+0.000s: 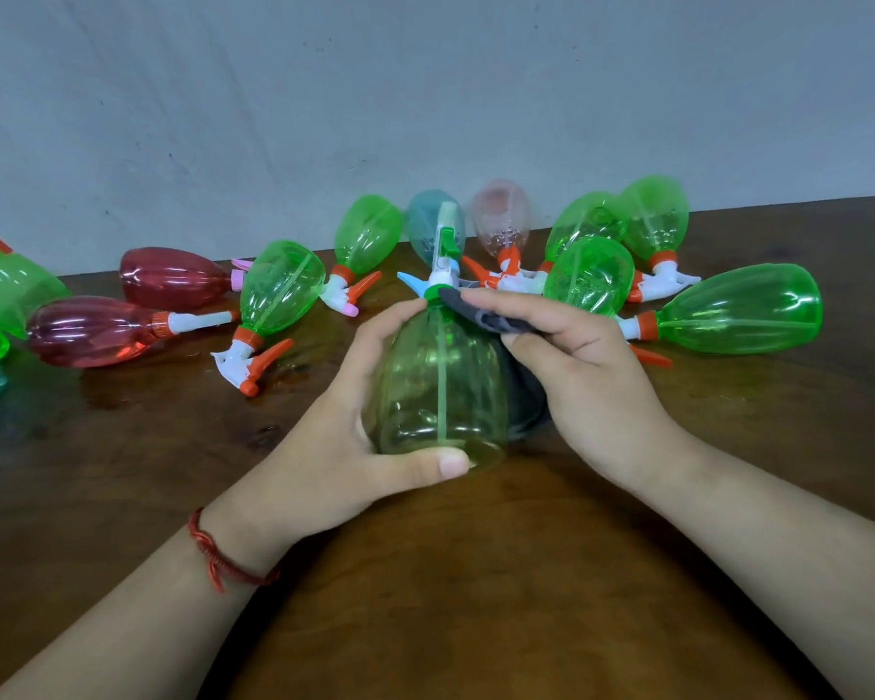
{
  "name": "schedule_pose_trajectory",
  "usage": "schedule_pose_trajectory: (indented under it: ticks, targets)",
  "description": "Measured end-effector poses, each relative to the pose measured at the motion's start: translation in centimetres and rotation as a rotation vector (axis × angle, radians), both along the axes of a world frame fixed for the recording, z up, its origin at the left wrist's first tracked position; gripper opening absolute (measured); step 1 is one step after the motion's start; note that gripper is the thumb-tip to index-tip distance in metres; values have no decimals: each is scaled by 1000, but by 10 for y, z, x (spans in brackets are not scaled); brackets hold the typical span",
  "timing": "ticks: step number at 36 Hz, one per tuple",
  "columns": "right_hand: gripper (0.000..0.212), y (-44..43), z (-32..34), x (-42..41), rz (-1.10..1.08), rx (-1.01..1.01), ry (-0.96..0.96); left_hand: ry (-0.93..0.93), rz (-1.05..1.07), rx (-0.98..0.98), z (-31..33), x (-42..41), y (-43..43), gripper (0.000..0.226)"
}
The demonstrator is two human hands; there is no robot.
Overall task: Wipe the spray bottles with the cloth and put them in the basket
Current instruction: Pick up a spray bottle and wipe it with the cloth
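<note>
At frame centre the left hand point(354, 421) wraps a clear green spray bottle point(440, 386) with a green collar and a white-and-blue trigger, while the right hand point(577, 366) pinches a dark grey cloth point(481, 315) against its shoulder. Behind, across the tabletop point(476, 598), lie six green bottles point(281, 290), two red bottles point(173, 275), one teal bottle point(420, 219) and one pale pink bottle point(501, 214). More are cropped at the left edge.

Green spray bottle point(440, 386) against dark cloth point(492, 320)
</note>
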State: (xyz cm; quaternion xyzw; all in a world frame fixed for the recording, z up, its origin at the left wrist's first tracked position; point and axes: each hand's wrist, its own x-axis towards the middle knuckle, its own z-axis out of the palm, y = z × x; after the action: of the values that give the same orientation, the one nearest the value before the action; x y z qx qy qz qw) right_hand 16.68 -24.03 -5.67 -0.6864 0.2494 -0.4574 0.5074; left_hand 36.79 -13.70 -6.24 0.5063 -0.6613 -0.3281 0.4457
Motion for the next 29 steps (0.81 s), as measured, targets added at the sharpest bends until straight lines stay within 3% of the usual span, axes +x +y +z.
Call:
schedule_pose_trajectory:
  ticks: [6, 12, 20, 29]
  targets:
    - [49, -1, -1, -3, -34, -93, 68, -80, 29, 2, 2, 0, -1, 110]
    - [48, 0, -7, -1, -54, -373, 198, -198, 77, -54, 1, -1, -1, 115]
    - [51, 10, -7, -2, 42, -629, 270, -42, 297, -48, -3, 7, -9, 107]
    - [52, 10, -11, -2, 88, -698, 283, 22, 360, -66, -6, 12, -14, 106]
